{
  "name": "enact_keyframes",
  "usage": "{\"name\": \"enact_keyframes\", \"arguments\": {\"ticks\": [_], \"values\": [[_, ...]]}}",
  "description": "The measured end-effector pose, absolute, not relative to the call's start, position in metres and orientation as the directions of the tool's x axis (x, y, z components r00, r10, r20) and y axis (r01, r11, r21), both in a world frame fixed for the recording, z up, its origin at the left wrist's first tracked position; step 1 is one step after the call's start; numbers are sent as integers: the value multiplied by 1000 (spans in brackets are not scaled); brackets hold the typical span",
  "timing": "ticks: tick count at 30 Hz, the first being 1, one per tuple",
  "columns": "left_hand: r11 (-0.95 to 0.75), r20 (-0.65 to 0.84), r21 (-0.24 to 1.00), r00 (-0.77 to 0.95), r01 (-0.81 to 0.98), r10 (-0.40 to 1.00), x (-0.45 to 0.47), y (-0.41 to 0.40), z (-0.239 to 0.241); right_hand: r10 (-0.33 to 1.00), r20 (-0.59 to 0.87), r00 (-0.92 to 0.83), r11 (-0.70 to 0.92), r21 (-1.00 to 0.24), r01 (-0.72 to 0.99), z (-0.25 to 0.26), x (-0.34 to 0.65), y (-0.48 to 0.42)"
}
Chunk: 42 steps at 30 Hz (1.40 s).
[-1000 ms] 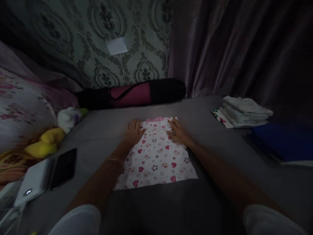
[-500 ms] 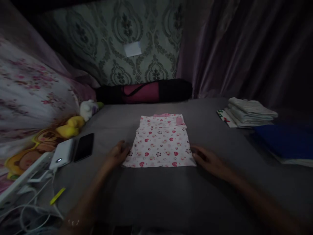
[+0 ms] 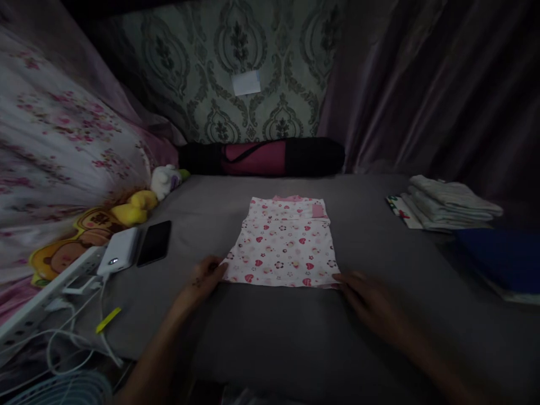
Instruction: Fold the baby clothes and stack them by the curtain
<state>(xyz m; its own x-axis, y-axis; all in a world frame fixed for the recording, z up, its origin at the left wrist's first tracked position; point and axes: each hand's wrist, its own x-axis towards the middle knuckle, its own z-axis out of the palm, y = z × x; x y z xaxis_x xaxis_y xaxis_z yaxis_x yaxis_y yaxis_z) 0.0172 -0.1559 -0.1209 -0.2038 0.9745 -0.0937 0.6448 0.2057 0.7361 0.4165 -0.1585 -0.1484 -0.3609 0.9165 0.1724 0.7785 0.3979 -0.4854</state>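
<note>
A small white shirt (image 3: 287, 244) printed with pink hearts and flowers lies flat on the grey bed sheet. Its sides are folded in, and a pink collar shows at the far end; a pink patch sits near the far right corner. My left hand (image 3: 206, 277) pinches the near left corner of the hem between thumb and fingers. At the near right corner, my right hand (image 3: 368, 298) has its thumb and fingers closed on the hem; it is slightly blurred.
Folded light cloths (image 3: 453, 205) are stacked at right, beside dark blue fabric (image 3: 502, 256). At left lie a phone (image 3: 154, 243), a white power bank (image 3: 118, 250), a power strip with cables (image 3: 54, 298) and plush toys (image 3: 135, 209). A black and magenta bag (image 3: 255, 157) lies along the wall.
My right hand has come down to the near right corner and closed on the hem. The left hand now grips the other corner, pulling it slightly outward. The view has shifted a little left.
</note>
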Motion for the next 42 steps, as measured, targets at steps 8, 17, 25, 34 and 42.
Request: {"name": "enact_keyframes", "arguments": {"ticks": [8,17,25,34,42], "values": [[211,-177,837,-115,505,977,16,-163,-105,915,180,-362,402,-493,771,-140,411,-161],[32,-70,737,29,675,997,8,-163,-120,913,198,-355,401,-287,870,-136,406,-146],[-158,82,622,136,767,987,-2,-153,-129,877,222,-427,465,-158,871,-131,411,-148],[-120,33,630,128,767,991,4,-150,-101,860,272,-431,484,-172,858,-122,426,-143],[-63,83,732,3,679,997,2,-139,-94,966,221,-132,255,-749,611,-127,408,-140]]}}
